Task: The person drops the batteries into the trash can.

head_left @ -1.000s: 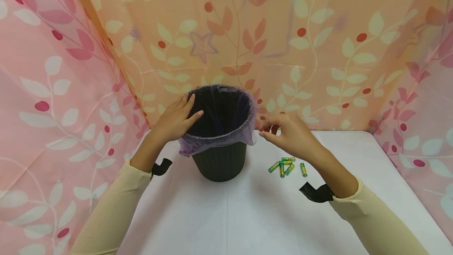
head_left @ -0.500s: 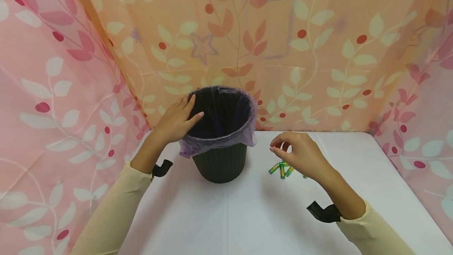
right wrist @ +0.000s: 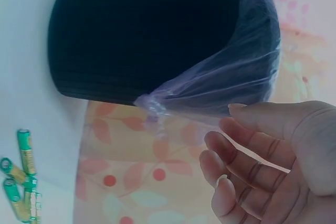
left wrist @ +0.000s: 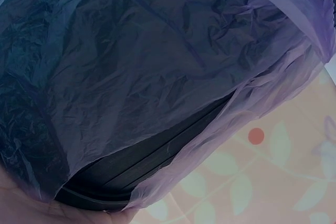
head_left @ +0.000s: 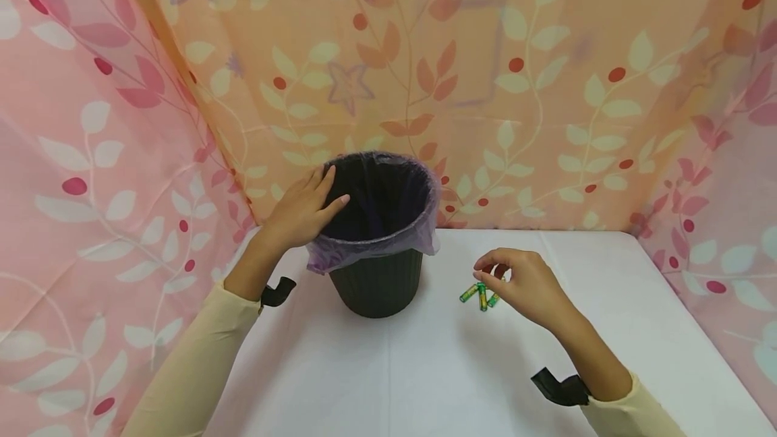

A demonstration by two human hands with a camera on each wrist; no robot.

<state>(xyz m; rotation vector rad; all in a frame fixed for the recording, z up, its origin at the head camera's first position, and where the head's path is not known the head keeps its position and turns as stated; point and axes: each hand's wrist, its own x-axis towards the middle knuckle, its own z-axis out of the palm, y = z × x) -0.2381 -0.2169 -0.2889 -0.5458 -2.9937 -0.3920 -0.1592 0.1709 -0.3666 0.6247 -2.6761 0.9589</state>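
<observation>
A dark ribbed bin [head_left: 376, 285] stands on the table, lined with a thin purple plastic bag [head_left: 419, 238] folded over its rim. My left hand [head_left: 300, 211] rests on the bin's left rim, fingers straight and thumb lying over the opening. In the left wrist view the bag [left wrist: 152, 66] fills most of the frame. My right hand [head_left: 522, 285] hovers over several green-and-yellow batteries [head_left: 482, 297], thumb and index finger bent towards each other. From the right wrist view, the right hand [right wrist: 278, 156] has relaxed fingers with nothing between them. It partly hides the batteries in the head view.
A white-covered table [head_left: 388, 383] carries the bin and the batteries. Floral curtains [head_left: 461, 73] close off the back and both sides. The bin stands left of the batteries, near the back edge. A black strap [head_left: 561, 386] sticks out from the right wrist.
My right hand has come down and slightly right, from beside the bin's rim to over the batteries. The left hand has stayed on the rim.
</observation>
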